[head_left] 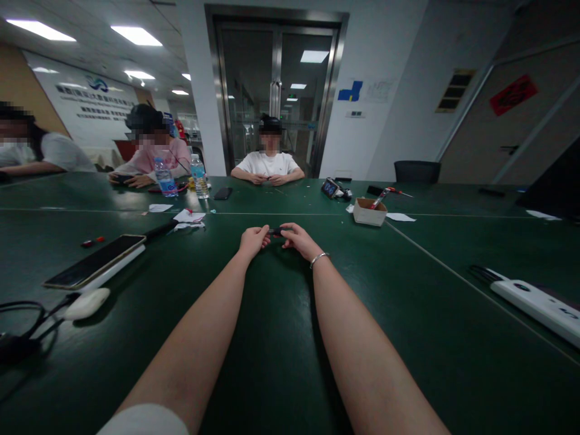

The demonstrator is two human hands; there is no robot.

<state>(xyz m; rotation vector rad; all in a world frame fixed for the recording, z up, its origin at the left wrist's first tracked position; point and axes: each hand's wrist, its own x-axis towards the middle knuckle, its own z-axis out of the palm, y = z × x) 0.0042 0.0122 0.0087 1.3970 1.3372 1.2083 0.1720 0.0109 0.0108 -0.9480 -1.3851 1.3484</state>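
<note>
Both arms reach forward over the green table [281, 314]. Between my two hands is a small dark stick-like object [275, 231], held roughly level; its exact kind is too small to tell. My left hand [254, 243] pinches its left end with thumb and fingers. On the other end are the closed thumb and fingers of my right hand [299, 240], below a silver bracelet [319, 259]. The fingers cover much of the object.
Left are a phone [97, 260], a white rounded device [87, 303] and black cables [40, 320]. Farther off stand water bottles [198, 176], a small box [369, 212] and a digital clock [330, 188]. A white power strip [534, 305] lies right. Several people sit across the table.
</note>
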